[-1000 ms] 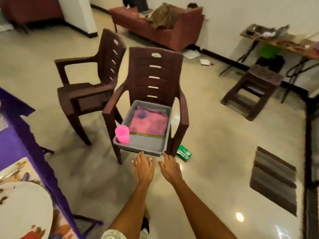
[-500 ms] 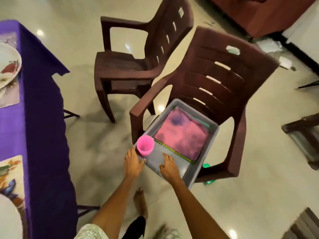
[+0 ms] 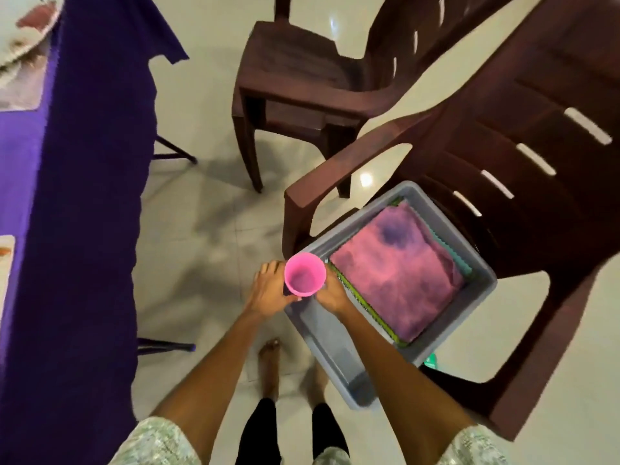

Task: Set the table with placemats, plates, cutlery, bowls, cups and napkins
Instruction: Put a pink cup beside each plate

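A: Head view: what has changed since a moment ago?

B: Both hands have closed in. The left hand (image 3: 268,290) and right hand (image 3: 330,295) now wrap the pink cup (image 3: 304,274) from either side, at the near left corner of the grey bin (image 3: 476,263) on the brown chair (image 3: 536,182). A second ago they hung open, short of the bin.

A: Is the cup lifted?

B: I cannot tell; it sits at the rim. The pink cloth (image 3: 399,280) lies flat, filling the bin's far side.

A: Meaning?

B: Probably the cup goes next to the purple tablecloth (image 3: 84,162), where a plate (image 3: 23,31) waits.
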Motion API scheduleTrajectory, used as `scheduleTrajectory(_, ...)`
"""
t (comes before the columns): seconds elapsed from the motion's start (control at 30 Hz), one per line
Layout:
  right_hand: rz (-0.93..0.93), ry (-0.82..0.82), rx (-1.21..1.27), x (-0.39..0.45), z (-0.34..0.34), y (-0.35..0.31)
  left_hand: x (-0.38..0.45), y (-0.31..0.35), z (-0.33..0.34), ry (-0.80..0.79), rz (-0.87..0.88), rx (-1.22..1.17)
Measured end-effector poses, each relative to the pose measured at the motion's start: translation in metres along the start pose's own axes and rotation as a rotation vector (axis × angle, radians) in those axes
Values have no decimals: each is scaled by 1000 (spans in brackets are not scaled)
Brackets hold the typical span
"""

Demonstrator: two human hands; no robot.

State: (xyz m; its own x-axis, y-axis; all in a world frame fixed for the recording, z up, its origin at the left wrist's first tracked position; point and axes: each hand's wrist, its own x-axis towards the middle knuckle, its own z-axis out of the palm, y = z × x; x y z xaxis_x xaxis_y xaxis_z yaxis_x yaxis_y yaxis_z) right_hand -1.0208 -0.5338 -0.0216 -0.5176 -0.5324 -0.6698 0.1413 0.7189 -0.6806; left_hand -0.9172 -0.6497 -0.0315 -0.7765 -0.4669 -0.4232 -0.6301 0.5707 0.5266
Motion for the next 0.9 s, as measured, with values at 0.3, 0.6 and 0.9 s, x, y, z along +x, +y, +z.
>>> scheduleTrajectory(0.3,-108,-108,175,-34,-30,-18,-37,14,-21,113,-21,-453)
scheduleTrajectory(0.6,-234,-372,279,-89,-22,-151,-90,57,-147,471,-7,-721)
scheduleTrajectory(0.9,-552,-379,198,-137,52,-292,-157,33,-236,800,-65,-793)
